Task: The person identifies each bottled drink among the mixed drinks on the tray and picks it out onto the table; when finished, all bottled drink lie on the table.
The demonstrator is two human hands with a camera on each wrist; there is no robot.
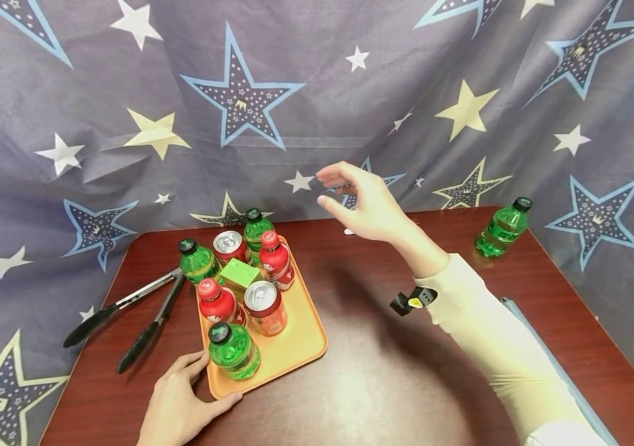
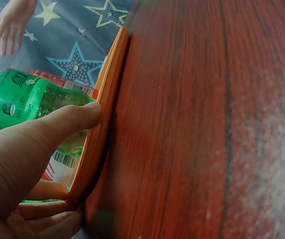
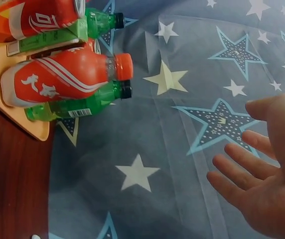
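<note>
An orange tray [image 1: 301, 339] carries three green soda bottles, among them a near one [image 1: 234, 350], two red-capped bottles [image 1: 276, 260], two red cans [image 1: 265, 308] and a green box [image 1: 240, 273]. At the tray's near left corner, my left hand [image 1: 180, 396] grips the rim between thumb and fingers; the left wrist view shows the thumb [image 2: 68, 122] along the edge beside a green bottle [image 2: 38, 99]. My right hand [image 1: 364, 201] hovers in the air right of the tray, fingers loosely extended and holding nothing. The right wrist view shows that hand's spread fingers [image 3: 244, 172].
Black-tipped tongs [image 1: 146, 316] lie spread left of the tray. Another green bottle [image 1: 503, 228] stands at the far right of the brown table [image 1: 350, 396]. A star-patterned curtain [image 1: 305, 93] hangs behind. A bluish flat edge [image 1: 559, 371] shows beneath the right forearm.
</note>
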